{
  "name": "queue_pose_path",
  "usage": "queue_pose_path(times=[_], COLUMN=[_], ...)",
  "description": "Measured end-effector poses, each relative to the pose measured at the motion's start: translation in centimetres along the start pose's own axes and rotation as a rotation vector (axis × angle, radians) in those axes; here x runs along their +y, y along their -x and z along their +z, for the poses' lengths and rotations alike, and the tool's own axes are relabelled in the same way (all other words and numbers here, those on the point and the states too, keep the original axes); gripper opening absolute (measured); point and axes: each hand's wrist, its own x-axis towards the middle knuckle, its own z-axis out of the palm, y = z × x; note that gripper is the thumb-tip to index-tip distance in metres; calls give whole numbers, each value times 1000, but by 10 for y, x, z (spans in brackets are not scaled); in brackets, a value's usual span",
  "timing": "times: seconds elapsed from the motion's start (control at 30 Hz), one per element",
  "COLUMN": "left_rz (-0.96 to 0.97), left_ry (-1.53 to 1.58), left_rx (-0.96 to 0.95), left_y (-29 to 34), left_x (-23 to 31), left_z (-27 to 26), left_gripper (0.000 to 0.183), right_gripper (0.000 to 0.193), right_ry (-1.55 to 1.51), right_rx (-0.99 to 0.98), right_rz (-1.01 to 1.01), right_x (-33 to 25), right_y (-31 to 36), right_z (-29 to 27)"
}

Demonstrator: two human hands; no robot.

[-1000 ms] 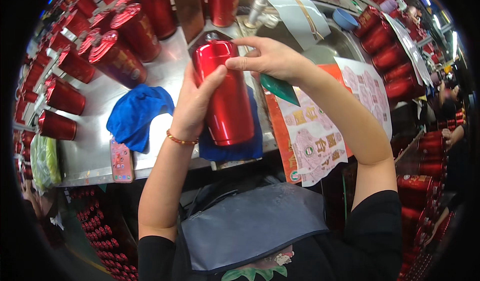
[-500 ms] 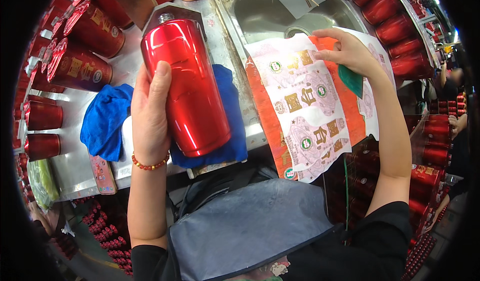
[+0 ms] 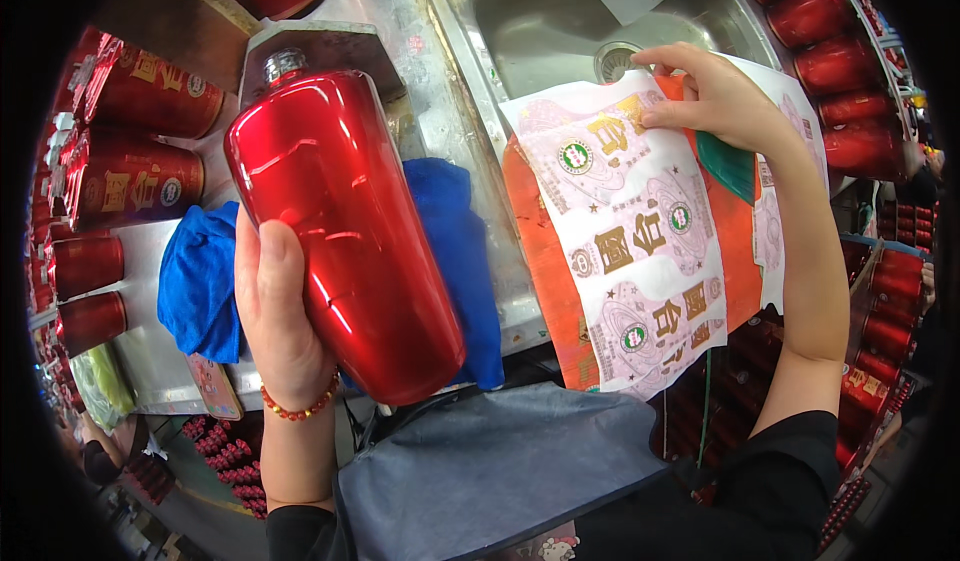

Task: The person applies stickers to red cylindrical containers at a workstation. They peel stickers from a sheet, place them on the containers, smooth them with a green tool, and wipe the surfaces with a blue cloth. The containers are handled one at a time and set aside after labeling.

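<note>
A glossy red bottle with a bare metal threaded neck leans in my left hand. My fingers go behind its side and the thumb lies on its front. Over the white decal sheet, printed in gold, pink and green, is my right hand. Its thumb and forefinger are apart at the sheet's upper edge. A green flat scraper sticks out under the palm, apparently held by the other fingers, which are hidden. Beneath the sheet lies an orange-red surface.
Several printed red bottles stand at the left, others at the right. Blue cloths lie on the metal counter. Behind the sheet is a steel sink. A phone rests near the counter's front edge.
The bottle and my left hand have come nearer and lower left. My right hand has moved slightly up and right relative to the sheet, with the green scraper. The whole view has shifted.
</note>
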Motion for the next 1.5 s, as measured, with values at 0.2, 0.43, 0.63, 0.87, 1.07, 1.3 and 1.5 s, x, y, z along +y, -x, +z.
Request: queue_pose_path(times=[0.2, 0.43, 0.63, 0.87, 1.07, 1.3, 1.5], left_rz=[-19, -23, -27, 76, 107, 140, 148], left_ry=[-45, -29, -36, -72, -43, -69, -86], left_rx=[-5, 13, -19, -111, -68, -73, -47], left_y=[3, 5, 0, -4, -5, -9, -4], left_x=[-1, -2, -2, -5, -13, -22, -22], left_z=[-4, -3, -4, -2, -1, -8, -15], left_gripper=[63, 62, 65, 64, 52, 55, 59], right_gripper=[47, 38, 16, 12, 11, 23, 20], right_ry=[-55, -83, -220, -437, -555, -737, -868], right_rx=[-27, -30, -24, 35, 170, 608, 989], right_rz=[-13, 11, -75, -118, -155, -77, 71], right_x=[4, 0, -6, -18, -10, 46, 139], right_y=[-8, -19, -27, -43, -60, -68, -112], right_z=[0, -2, 4, -3, -21, -100, -174])
